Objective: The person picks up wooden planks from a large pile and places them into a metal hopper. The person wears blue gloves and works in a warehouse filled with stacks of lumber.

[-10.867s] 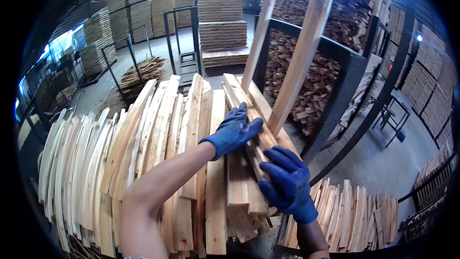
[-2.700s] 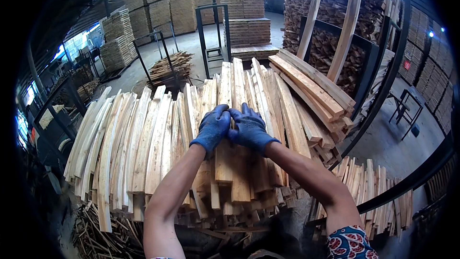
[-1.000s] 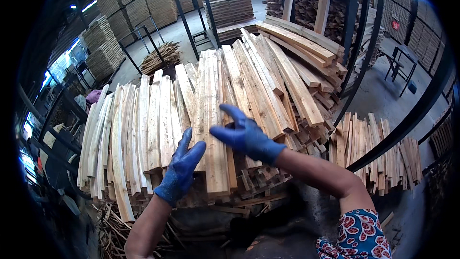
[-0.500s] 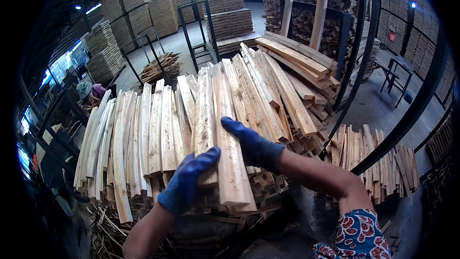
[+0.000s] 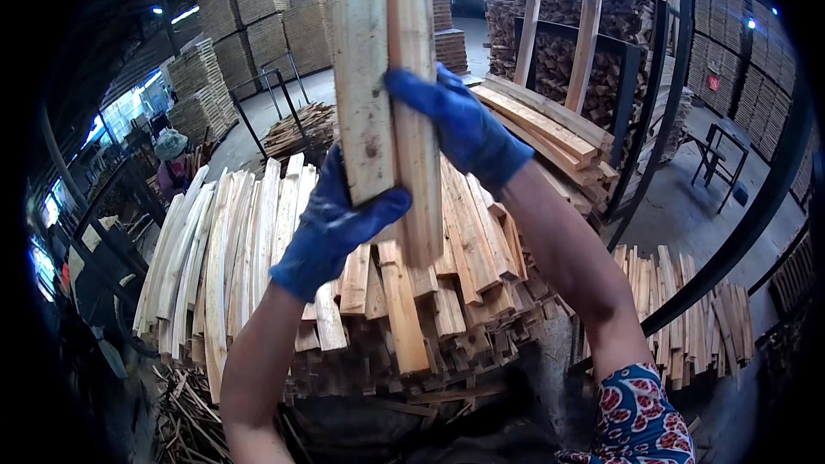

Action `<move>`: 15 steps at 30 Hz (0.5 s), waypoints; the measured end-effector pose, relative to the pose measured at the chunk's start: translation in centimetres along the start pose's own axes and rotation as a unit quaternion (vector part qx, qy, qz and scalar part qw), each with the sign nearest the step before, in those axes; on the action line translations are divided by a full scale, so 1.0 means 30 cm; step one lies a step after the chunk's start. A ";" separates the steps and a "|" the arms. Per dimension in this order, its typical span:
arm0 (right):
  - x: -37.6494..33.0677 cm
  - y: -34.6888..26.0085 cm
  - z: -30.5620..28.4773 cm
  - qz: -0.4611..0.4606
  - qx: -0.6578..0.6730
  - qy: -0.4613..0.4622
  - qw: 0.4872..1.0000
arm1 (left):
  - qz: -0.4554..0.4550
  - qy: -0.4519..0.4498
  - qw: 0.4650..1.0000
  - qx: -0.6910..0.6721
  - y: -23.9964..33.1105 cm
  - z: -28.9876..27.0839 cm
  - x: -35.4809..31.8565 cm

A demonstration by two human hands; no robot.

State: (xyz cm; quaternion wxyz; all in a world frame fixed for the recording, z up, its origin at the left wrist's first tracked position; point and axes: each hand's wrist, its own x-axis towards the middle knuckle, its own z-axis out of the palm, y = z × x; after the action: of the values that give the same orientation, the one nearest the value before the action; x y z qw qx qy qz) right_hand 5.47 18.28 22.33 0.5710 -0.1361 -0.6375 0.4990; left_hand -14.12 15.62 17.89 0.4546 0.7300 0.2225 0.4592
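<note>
Your left hand (image 5: 337,225) and right hand (image 5: 460,125) (blue-gloved) clamp two upright wooden slats (image 5: 387,77) at twelve o'clock, above the slat pile (image 5: 258,241).

The two raised boards (image 5: 387,77) run off the top edge, their upper ends unseen.
</note>
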 end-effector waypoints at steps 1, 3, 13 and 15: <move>0.019 -0.016 -0.003 -0.002 0.029 0.032 0.999 | 0.043 0.004 0.999 0.011 -0.033 0.007 0.040; 0.023 0.078 -0.058 -0.051 0.019 0.036 0.998 | 0.102 0.003 0.988 0.118 -0.149 -0.038 0.097; -0.128 0.305 -0.144 -0.014 0.001 0.077 0.997 | -0.034 0.142 0.989 0.015 -0.271 0.091 0.072; -0.073 0.324 -0.128 -0.065 -0.002 0.067 0.996 | -0.003 0.127 0.992 -0.009 -0.332 0.011 0.123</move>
State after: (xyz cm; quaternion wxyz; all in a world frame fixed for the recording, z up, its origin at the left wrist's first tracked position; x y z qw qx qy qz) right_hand 5.61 23.01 12.76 0.6435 -0.1290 -0.6064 0.4489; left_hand -11.14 23.06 10.90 0.4309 0.6611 0.2759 0.5488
